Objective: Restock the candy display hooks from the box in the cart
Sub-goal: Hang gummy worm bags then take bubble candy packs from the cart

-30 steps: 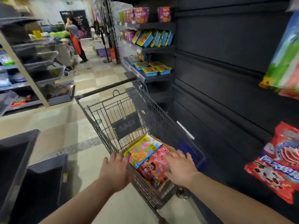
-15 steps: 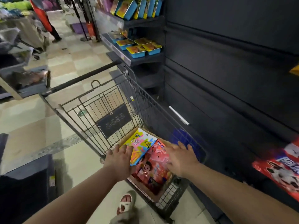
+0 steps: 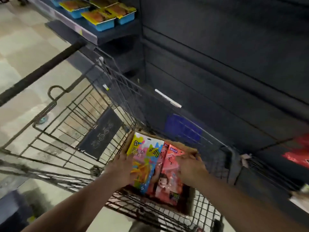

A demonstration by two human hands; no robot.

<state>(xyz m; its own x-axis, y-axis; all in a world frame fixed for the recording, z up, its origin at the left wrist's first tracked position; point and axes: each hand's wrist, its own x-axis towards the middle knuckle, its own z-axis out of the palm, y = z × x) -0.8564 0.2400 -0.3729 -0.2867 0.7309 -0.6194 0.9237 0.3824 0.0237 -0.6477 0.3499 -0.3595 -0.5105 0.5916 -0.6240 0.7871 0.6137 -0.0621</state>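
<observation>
A wire shopping cart [image 3: 117,81] stands beside the dark display wall. A cardboard box [image 3: 189,149] sits in its near end, holding upright yellow candy bags [image 3: 145,153] and pink candy bags [image 3: 167,183]. My left hand [image 3: 121,169] grips the box's left side, thumb toward the yellow bags. My right hand [image 3: 190,168] curls its fingers over the box's right rim beside the pink bags. Motion blur hides the fingertips.
The dark slatted display wall [image 3: 225,56] fills the right, with a white peg [image 3: 168,98] low on it and red bags [image 3: 296,156] hanging at the right edge. A shelf with blue trays [image 3: 102,19] lies beyond. The cart's handle bar [image 3: 41,69] crosses the left; tiled floor beyond.
My view has tilted down and come closer to the cart. Both hands have slid further in along the box's sides, and their fingers have curled round it.
</observation>
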